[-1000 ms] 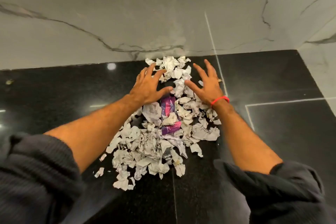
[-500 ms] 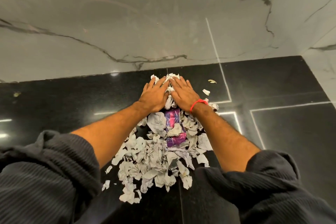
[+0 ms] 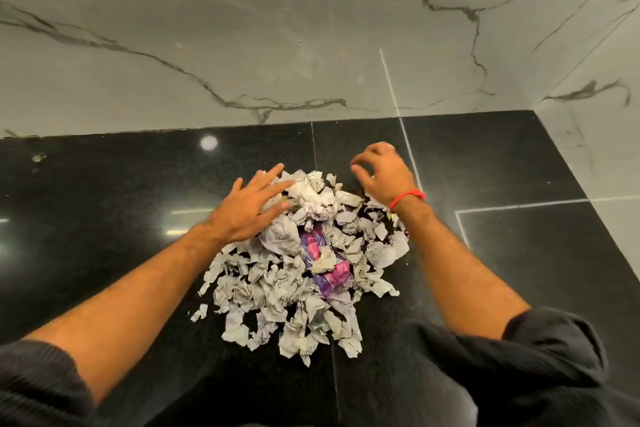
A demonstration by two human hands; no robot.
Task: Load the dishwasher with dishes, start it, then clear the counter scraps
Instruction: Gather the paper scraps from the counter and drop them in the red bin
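A heap of torn paper scraps (image 3: 294, 274) is seen on the black tabletop (image 3: 104, 218), stretching from between the hands back toward the body. The left hand (image 3: 249, 208) is laid flat, fingers spread, on the heap's far left edge. The right hand (image 3: 384, 173) is held loosely curled just beyond the far right edge, apparently holding nothing. The left hand is judged nearer.

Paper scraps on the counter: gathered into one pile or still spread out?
Mostly gathered: the paper scraps form one heap on the black counter between the left hand and right hand; a few bits lie loose at its near-left edge.
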